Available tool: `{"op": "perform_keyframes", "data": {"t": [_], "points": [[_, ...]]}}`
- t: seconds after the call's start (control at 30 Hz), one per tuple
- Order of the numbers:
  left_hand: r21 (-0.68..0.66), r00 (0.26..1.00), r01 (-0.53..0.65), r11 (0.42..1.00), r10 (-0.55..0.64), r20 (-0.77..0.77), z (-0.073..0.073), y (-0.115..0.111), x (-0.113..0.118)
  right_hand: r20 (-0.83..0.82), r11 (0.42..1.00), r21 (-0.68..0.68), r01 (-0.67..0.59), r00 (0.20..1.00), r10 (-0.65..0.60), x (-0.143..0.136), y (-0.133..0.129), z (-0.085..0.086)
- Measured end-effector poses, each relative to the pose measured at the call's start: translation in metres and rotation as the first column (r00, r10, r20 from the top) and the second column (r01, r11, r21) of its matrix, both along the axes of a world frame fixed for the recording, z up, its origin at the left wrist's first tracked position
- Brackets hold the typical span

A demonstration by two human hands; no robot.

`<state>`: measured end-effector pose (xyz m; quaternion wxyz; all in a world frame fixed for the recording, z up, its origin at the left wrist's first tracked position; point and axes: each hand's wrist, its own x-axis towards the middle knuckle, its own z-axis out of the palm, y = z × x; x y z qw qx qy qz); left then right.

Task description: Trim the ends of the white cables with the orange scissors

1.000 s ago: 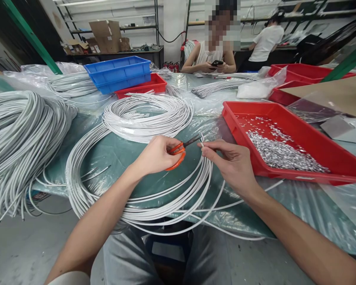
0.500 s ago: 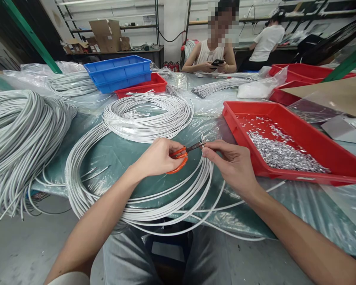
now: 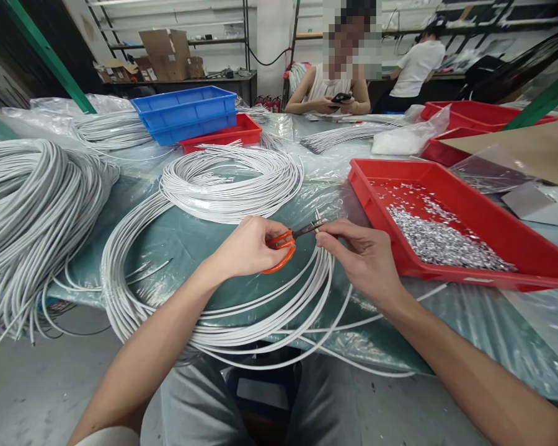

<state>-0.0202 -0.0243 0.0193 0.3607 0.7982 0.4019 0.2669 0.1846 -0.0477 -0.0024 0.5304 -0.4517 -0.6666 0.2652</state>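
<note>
My left hand (image 3: 247, 246) is closed around the orange handles of a pair of scissors (image 3: 283, 248). Their dark blades point right, to the upper ends of a bundle of white cables (image 3: 323, 272). At those ends, the thumb and fingers of my right hand (image 3: 365, 254) are pinched together beside the blade tips. They grip a cable end there, partly hidden by the fingertips. Below both hands the cables curve round in a large loose coil (image 3: 121, 260) on the green table. Whether the blades touch a cable cannot be made out.
A red tray (image 3: 446, 272) of small shiny metal pieces stands at the right. Behind my hands lies another white cable coil (image 3: 232, 186); a thick grey bundle (image 3: 41, 229) fills the left. Blue bins (image 3: 186, 114) stand farther back. Across the table a person (image 3: 337, 87) holds a phone.
</note>
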Motion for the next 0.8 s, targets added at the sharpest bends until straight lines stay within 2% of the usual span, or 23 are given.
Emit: {"op": "perform_keyframes", "data": {"t": [0.37, 0.8], "points": [[-0.024, 1.0, 0.02, 1.0, -0.021, -0.022, 0.0023, -0.0015, -0.0008, -0.001, 0.998, 0.035, -0.052, 0.999, 0.052, 0.0005, 0.0005, -0.0002], [-0.123, 0.995, 0.078, 0.989, -0.07, 0.066, 0.0051, -0.0022, -0.002, -0.03, 0.994, 0.073, -0.085, 0.996, 0.088, 0.0016, -0.0007, 0.0025]]}}
